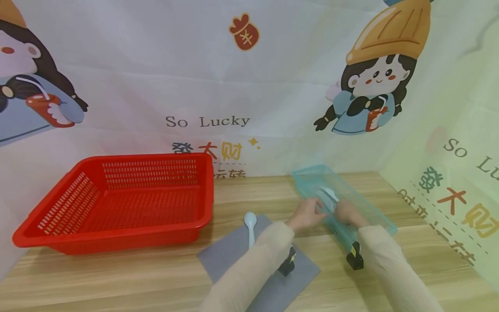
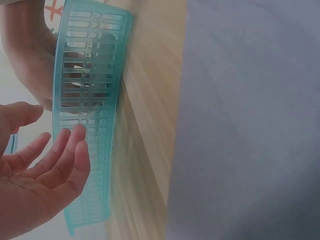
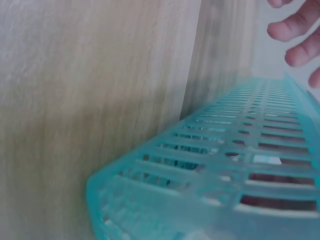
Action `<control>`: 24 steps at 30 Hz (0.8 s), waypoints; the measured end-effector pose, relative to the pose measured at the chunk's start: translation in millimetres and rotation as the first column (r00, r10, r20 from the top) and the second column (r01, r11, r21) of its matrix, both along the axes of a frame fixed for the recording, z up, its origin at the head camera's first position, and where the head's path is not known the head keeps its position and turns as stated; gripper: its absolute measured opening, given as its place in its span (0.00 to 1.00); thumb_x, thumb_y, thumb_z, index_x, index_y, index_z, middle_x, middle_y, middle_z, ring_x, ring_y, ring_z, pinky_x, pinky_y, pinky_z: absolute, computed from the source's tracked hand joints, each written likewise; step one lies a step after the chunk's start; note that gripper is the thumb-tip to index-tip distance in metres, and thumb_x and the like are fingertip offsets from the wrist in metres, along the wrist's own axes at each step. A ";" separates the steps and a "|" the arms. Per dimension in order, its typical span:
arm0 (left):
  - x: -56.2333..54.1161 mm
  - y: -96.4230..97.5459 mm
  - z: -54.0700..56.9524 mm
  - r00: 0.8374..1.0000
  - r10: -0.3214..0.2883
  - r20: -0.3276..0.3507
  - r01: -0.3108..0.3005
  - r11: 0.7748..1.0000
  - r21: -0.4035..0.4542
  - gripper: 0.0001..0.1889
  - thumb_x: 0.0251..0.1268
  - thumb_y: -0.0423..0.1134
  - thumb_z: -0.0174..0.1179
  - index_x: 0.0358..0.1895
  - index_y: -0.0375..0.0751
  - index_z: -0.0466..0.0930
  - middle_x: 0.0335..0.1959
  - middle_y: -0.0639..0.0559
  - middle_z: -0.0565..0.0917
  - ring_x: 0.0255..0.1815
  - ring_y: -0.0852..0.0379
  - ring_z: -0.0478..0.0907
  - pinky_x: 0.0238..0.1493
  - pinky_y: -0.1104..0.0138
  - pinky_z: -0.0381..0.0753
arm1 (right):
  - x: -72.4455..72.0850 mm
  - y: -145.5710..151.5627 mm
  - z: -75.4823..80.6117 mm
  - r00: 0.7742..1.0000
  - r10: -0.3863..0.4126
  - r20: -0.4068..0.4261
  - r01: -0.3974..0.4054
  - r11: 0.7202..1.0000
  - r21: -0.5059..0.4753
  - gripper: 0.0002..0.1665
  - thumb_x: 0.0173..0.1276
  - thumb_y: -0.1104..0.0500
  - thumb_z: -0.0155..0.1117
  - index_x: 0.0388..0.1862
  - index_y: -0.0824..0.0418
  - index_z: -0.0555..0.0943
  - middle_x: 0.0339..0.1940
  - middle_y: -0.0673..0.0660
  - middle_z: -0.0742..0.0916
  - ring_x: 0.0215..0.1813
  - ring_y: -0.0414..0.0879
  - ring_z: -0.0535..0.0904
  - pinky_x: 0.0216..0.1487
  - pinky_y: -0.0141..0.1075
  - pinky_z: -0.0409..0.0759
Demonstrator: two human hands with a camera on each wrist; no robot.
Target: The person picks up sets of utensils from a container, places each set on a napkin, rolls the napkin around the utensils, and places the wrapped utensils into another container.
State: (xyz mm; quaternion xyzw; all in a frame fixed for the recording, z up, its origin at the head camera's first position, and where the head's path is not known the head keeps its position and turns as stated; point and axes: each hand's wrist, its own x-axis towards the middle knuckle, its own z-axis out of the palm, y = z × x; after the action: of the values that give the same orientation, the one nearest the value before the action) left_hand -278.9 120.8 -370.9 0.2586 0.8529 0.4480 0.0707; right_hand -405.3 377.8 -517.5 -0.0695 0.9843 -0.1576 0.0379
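My right hand [image 1: 348, 212] reaches over the near side of the turquoise slotted basket [image 1: 372, 203], its fingers curled on a pale spoon-like piece [image 1: 327, 195]. The rounded end points away from me, and the basket wall partly hides the grip in both wrist views. My left hand [image 1: 307, 214] is beside the basket's left rim, its fingers loosely bent and holding nothing in the left wrist view. A pale blue spoon [image 1: 251, 222] lies on the grey mat [image 1: 222, 255], its bowl pointing away, the handle's lower part hidden by the left sleeve.
A large red slotted basket [image 1: 117, 236] stands on the wood-grain table [image 1: 128, 277] at the left. Printed cloth [image 1: 288, 99] hangs behind the table and along the right side. Both forearms cross the near part of the table.
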 end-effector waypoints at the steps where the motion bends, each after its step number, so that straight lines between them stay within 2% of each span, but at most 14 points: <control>1: 0.5 -1.5 -0.1 1.000 -0.003 0.018 0.003 1.000 0.009 0.13 0.57 0.34 0.58 0.44 0.31 0.73 0.37 0.40 0.81 0.38 0.51 0.79 0.33 0.73 0.77 | 5.9 -3.6 6.9 1.000 0.000 0.000 0.000 1.000 -0.010 0.12 0.55 0.64 0.49 0.13 0.59 0.66 0.12 0.53 0.69 0.12 0.43 0.65 0.13 0.36 0.69; 4: 1.7 -6.4 0.5 0.998 0.001 0.064 -0.002 1.000 0.024 0.13 0.57 0.34 0.57 0.45 0.31 0.73 0.39 0.39 0.80 0.39 0.50 0.79 0.33 0.72 0.78 | 36.9 -24.0 42.2 1.000 0.005 -0.015 -0.006 0.997 -0.079 0.08 0.52 0.64 0.50 0.16 0.63 0.67 0.14 0.55 0.70 0.14 0.43 0.64 0.14 0.35 0.66; 7: 1.2 -10.5 0.4 0.996 0.015 0.090 -0.017 0.999 0.030 0.13 0.58 0.33 0.57 0.46 0.32 0.73 0.39 0.39 0.80 0.37 0.50 0.79 0.31 0.71 0.78 | 65.7 -50.7 80.7 0.995 -0.077 0.065 0.083 0.992 -0.093 0.08 0.53 0.65 0.51 0.24 0.71 0.71 0.18 0.59 0.73 0.17 0.46 0.66 0.18 0.37 0.68; 9: -0.2 -12.4 -0.8 0.994 0.024 0.106 -0.027 0.999 0.034 0.14 0.58 0.33 0.56 0.47 0.31 0.72 0.39 0.39 0.80 0.35 0.51 0.79 0.31 0.71 0.78 | 81.1 -66.3 101.8 0.987 -0.126 0.099 0.134 0.988 -0.082 0.13 0.54 0.64 0.51 0.31 0.77 0.73 0.20 0.61 0.75 0.17 0.45 0.67 0.19 0.37 0.70; 10: -0.8 -13.1 -1.4 0.993 0.026 0.117 -0.030 0.999 0.036 0.14 0.59 0.33 0.56 0.47 0.32 0.72 0.40 0.39 0.80 0.34 0.51 0.79 0.30 0.71 0.78 | 80.1 -62.6 99.0 0.994 -0.091 0.056 0.097 0.989 -0.107 0.18 0.56 0.62 0.52 0.32 0.81 0.71 0.19 0.60 0.74 0.17 0.44 0.66 0.19 0.35 0.69; 12: -2.1 -14.2 -2.7 0.990 0.033 0.136 -0.039 0.998 0.041 0.14 0.59 0.34 0.55 0.47 0.32 0.72 0.40 0.40 0.79 0.33 0.52 0.79 0.31 0.71 0.78 | 82.5 -62.8 101.8 0.997 -0.080 0.024 0.082 0.989 -0.123 0.18 0.58 0.60 0.52 0.30 0.79 0.71 0.18 0.57 0.73 0.16 0.42 0.64 0.18 0.35 0.67; 13: -2.7 -14.6 -3.2 0.989 0.033 0.144 -0.040 0.998 0.045 0.14 0.60 0.34 0.55 0.48 0.33 0.71 0.41 0.40 0.79 0.32 0.53 0.79 0.31 0.70 0.78 | 77.9 -56.1 93.8 0.998 -0.042 -0.042 0.035 0.985 -0.167 0.17 0.58 0.58 0.52 0.25 0.75 0.72 0.15 0.54 0.71 0.15 0.40 0.62 0.15 0.33 0.65; 16: -3.2 -16.4 -3.7 0.988 0.033 0.154 -0.043 0.997 0.061 0.14 0.60 0.35 0.55 0.48 0.33 0.71 0.42 0.39 0.79 0.31 0.53 0.80 0.31 0.70 0.79 | 85.6 -58.4 101.2 0.994 -0.024 -0.109 -0.001 0.974 -0.228 0.16 0.60 0.58 0.51 0.17 0.66 0.67 0.13 0.50 0.67 0.14 0.38 0.59 0.13 0.31 0.62; 17: -3.3 -17.1 -4.0 0.988 0.033 0.153 -0.043 0.997 0.065 0.14 0.60 0.35 0.55 0.47 0.33 0.71 0.42 0.39 0.79 0.31 0.52 0.80 0.31 0.70 0.79 | 93.5 -67.0 112.3 0.994 -0.062 -0.094 0.039 0.971 -0.234 0.12 0.59 0.60 0.50 0.17 0.61 0.67 0.12 0.49 0.67 0.14 0.39 0.60 0.13 0.31 0.62; 19: -3.3 -18.5 -3.8 0.989 0.029 0.146 -0.040 0.996 0.076 0.14 0.60 0.34 0.55 0.47 0.32 0.72 0.42 0.38 0.79 0.30 0.51 0.80 0.29 0.70 0.79 | 105.7 -77.0 127.2 0.989 -0.074 -0.125 0.039 0.964 -0.263 0.11 0.59 0.62 0.50 0.19 0.66 0.70 0.12 0.51 0.69 0.13 0.40 0.61 0.13 0.31 0.64; 20: -3.1 -19.2 -3.4 0.990 0.029 0.141 -0.040 0.996 0.078 0.14 0.59 0.34 0.55 0.47 0.31 0.72 0.41 0.37 0.79 0.30 0.51 0.80 0.29 0.70 0.79 | 117.0 -87.8 142.5 0.990 -0.103 -0.098 0.075 0.965 -0.250 0.12 0.60 0.64 0.50 0.24 0.73 0.71 0.15 0.55 0.71 0.15 0.43 0.64 0.15 0.34 0.67; 22: -2.3 -20.6 -2.4 0.990 0.027 0.136 -0.038 0.996 0.076 0.14 0.59 0.34 0.56 0.46 0.31 0.72 0.41 0.37 0.80 0.30 0.51 0.80 0.29 0.70 0.79 | 127.6 -96.6 155.8 0.988 -0.105 -0.115 0.074 0.966 -0.246 0.16 0.62 0.64 0.49 0.32 0.81 0.71 0.19 0.62 0.74 0.18 0.46 0.67 0.19 0.36 0.71; 24: -1.3 -22.0 -1.1 0.991 0.027 0.133 -0.037 0.996 0.075 0.13 0.59 0.34 0.56 0.46 0.31 0.72 0.40 0.37 0.80 0.30 0.52 0.80 0.29 0.70 0.79 | 135.8 -104.9 166.5 0.985 -0.116 -0.129 0.083 0.968 -0.237 0.20 0.63 0.65 0.49 0.41 0.85 0.68 0.25 0.67 0.76 0.21 0.48 0.70 0.23 0.37 0.73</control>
State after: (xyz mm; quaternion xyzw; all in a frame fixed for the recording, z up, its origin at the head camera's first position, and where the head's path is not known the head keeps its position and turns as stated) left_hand -280.2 98.9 -372.0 0.2170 0.8324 0.4980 0.1097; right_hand -269.5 272.9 -351.0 -0.0348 0.9617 -0.2675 -0.0482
